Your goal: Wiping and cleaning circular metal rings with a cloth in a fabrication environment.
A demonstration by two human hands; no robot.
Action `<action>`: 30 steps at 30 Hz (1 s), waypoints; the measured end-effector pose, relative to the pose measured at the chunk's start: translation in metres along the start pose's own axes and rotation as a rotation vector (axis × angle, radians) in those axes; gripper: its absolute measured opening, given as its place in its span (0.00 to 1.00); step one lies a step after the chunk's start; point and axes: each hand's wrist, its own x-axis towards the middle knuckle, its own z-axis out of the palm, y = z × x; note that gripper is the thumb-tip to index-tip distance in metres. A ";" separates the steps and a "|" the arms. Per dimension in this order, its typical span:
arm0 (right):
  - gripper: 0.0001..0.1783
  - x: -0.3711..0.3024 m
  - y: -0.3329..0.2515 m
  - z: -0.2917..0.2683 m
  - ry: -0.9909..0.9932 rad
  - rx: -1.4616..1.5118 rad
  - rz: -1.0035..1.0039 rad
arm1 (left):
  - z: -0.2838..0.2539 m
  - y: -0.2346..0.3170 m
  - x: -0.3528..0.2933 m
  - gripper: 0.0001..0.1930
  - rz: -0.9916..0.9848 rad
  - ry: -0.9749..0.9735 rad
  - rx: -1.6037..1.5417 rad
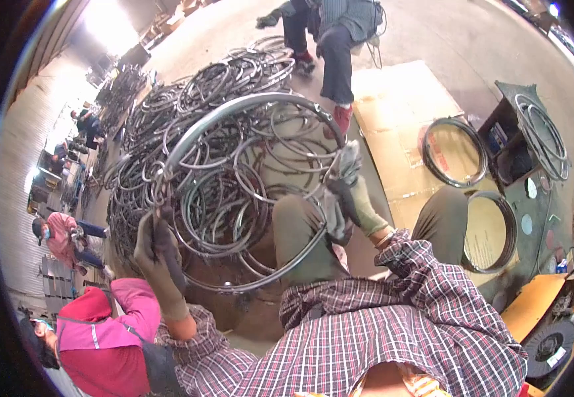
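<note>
A large metal ring (224,110), a thin hoop, is held up in front of my knees, tilted toward me. My left hand (159,248), in a dark, dirty glove, closes its fingers on the ring's left side. On the opposite side is my gloved right hand (356,198), closed on a grey rag (346,164) that is bunched around the rim. The rag hides that stretch of the ring and part of my fingers. Behind the hoop lies a big heap of similar rings (201,86), some showing through its middle.
Flattened cardboard (393,99) lies to the right with ring stacks (455,152) on it and beside it. A dark open box (508,132) bears more rings. One person (336,40) sits beyond the heap; another in pink (101,337) is close on my left. Yellow equipment (531,298) stands lower right.
</note>
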 end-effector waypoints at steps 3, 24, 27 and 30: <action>0.14 0.064 -0.060 -0.052 0.140 0.226 0.054 | 0.011 0.030 -0.013 0.19 -0.097 -0.045 -0.280; 0.20 0.101 -0.279 -0.056 -0.078 -0.450 -1.129 | 0.058 0.103 0.010 0.11 0.324 -0.165 0.085; 0.22 0.115 -0.226 -0.083 0.109 -0.281 -0.831 | 0.052 0.105 0.003 0.08 0.221 -0.160 0.053; 0.15 0.106 -0.127 -0.097 -0.081 -0.011 -0.120 | 0.046 0.092 0.004 0.07 0.158 -0.118 0.048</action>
